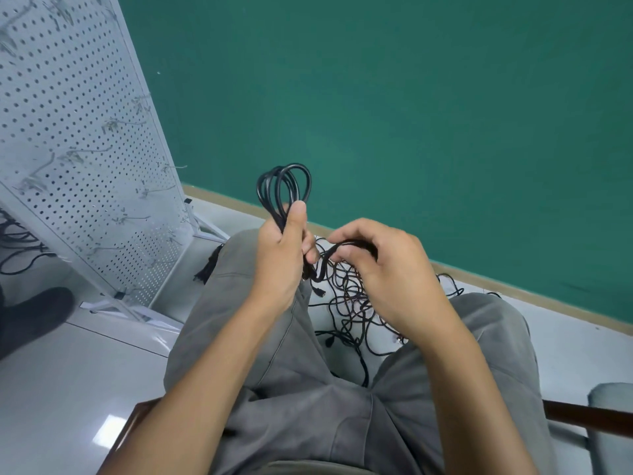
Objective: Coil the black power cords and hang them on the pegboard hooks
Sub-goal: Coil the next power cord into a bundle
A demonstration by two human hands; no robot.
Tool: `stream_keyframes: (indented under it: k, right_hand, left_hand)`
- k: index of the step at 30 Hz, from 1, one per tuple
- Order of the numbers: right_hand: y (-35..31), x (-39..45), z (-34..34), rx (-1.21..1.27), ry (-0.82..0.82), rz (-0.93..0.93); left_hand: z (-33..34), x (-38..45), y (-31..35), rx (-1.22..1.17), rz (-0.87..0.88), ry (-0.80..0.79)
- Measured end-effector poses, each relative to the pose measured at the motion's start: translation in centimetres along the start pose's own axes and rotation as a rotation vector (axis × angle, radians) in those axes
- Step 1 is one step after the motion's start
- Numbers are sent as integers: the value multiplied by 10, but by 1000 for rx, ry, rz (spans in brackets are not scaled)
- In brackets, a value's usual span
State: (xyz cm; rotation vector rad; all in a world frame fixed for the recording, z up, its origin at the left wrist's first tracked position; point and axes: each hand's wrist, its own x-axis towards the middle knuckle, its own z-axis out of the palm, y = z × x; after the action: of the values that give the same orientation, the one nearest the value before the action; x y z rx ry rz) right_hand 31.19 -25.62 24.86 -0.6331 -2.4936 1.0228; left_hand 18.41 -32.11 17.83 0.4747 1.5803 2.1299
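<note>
My left hand grips a coiled black power cord, its loops standing up above my thumb. My right hand pinches the loose end of the same cord just right of the coil's lower part. Below my hands a tangle of black cords lies on the floor between my knees. The white pegboard with metal hooks stands tilted at the left, an arm's reach away.
I sit on a wooden chair, grey trousers filling the lower view. A green wall rises behind. More black cords lie at the far left; a dark shoe rests near the pegboard's foot.
</note>
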Motion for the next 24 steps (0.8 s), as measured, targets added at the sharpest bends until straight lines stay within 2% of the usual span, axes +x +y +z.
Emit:
stream_keyframes:
  k: [6,11,14,17,19,21,24]
  right_hand:
    - [-3,-2,0,159,16,27]
    - [1,-2,-5,137,26,34]
    - [1,-1,-7,196,160,109]
    - [8,1,-8,44,349,154]
    - [11,0,-8,86,419,179]
    - [14,0,-8,156,425,205]
    - [21,2,-10,232,350,190]
  left_hand:
    - [7,-7,-7,-6,-36,-137]
    - [13,-15,-3,21,-89,-227]
    - [18,-24,2,-11,-149,-318]
    - [21,-29,7,-110,-229,-374]
    - [21,-30,9,-134,-243,-445]
    - [20,-30,10,-151,-265,-510]
    - [19,-30,13,-214,-291,-551]
